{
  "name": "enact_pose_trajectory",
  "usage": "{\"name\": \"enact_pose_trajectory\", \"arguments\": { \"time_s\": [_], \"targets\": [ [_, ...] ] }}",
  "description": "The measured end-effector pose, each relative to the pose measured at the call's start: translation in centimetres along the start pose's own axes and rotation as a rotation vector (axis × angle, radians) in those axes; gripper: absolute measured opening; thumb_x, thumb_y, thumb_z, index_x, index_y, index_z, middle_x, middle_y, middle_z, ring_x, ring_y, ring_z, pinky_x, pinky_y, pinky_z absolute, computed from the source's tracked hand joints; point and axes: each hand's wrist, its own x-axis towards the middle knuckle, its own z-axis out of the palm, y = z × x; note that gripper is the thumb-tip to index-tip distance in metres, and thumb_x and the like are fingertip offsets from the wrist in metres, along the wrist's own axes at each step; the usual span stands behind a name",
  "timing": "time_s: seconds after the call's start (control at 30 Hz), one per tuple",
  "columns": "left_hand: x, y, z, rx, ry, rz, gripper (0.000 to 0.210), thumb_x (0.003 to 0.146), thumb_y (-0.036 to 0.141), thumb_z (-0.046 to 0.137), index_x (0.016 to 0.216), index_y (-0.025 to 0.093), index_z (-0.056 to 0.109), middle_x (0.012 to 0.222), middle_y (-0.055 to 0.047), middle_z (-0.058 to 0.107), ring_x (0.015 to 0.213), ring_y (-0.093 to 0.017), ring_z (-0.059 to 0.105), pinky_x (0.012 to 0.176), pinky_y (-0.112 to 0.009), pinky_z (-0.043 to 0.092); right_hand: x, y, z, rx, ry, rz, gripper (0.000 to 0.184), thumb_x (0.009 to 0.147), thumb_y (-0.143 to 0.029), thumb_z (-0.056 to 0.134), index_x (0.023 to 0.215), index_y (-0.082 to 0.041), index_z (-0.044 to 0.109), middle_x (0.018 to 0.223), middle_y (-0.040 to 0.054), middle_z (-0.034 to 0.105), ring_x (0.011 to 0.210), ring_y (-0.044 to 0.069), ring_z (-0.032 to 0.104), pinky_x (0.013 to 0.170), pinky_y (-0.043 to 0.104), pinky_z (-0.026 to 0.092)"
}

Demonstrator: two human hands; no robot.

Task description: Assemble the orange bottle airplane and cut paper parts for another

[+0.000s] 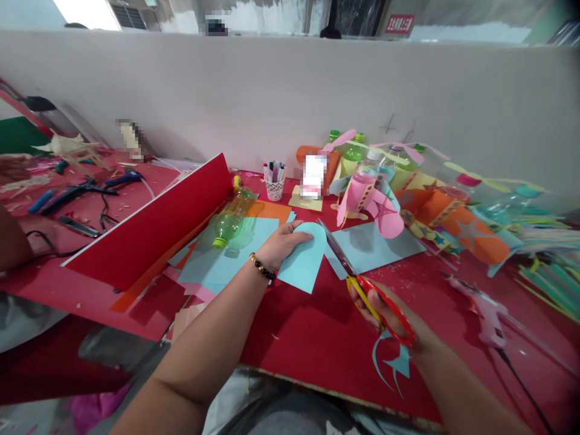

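Pink model [362,194] sits at two o'clock, green bottle [229,225] at ten, from blue paper [304,264] our left hand [286,243] pinches—our right hand [376,302] grips scissors [343,258].

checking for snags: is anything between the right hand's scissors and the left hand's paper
Nothing visible: the scissors in the right hand have their blades right beside the curved edge of the paper in the left hand. Scraps are below the right hand, out of the way.

Right hand [377,301] partly hidden by scissors [345,261]; phone screen [313,175] pixelated.
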Motion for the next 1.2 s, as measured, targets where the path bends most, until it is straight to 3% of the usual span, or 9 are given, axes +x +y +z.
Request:
{"name": "enact_pose_trajectory", "arguments": {
  "time_s": [0.27, 0.77, 1.2],
  "targets": [
    [-0.1, 0.2, 0.0, -0.006, -0.022, 0.002, 0.025, 0.066, 0.024, 0.075, 0.087, 0.018, 0.062, 0.068, 0.001, 0.069, 0.055, -0.013, 0.063, 0.055, -0.024, 0.053, 0.6, 0.4, -0.6, -0.026, -0.053, -0.003, 0.059, 0.078, -0.078, 0.042, 0.084, -0.02, 0.046, 0.06, -0.0077, 0.037, 0.038, 0.003, 0.027, 0.036, 0.018, 0.025],
    [-0.1, 0.7, -0.7, 0.04, -0.067, -0.008, 0.032, 0.063, 0.024, 0.077, 0.09, 0.017, 0.062, 0.07, -0.001, 0.068, 0.057, -0.014, 0.063, 0.056, -0.025, 0.052, 0.4, -0.2, -0.4, -0.053, -0.027, 0.033, 0.063, 0.072, -0.083, 0.044, 0.076, -0.02, 0.043, 0.058, -0.0074, 0.038, 0.036, 0.003, 0.025, 0.036, 0.02, 0.018],
    [-0.1, 1.1, -1.7, 0.087, -0.119, -0.032, 0.025, 0.066, 0.022, 0.075, 0.087, 0.018, 0.064, 0.072, -0.001, 0.069, 0.059, -0.014, 0.064, 0.057, -0.026, 0.051, 0.3, -0.2, -0.5, -0.063, -0.03, 0.036, 0.064, 0.068, -0.084, 0.048, 0.076, -0.02, 0.045, 0.056, -0.0079, 0.039, 0.034, 0.002, 0.024, 0.035, 0.02, 0.016]
  ]
}}
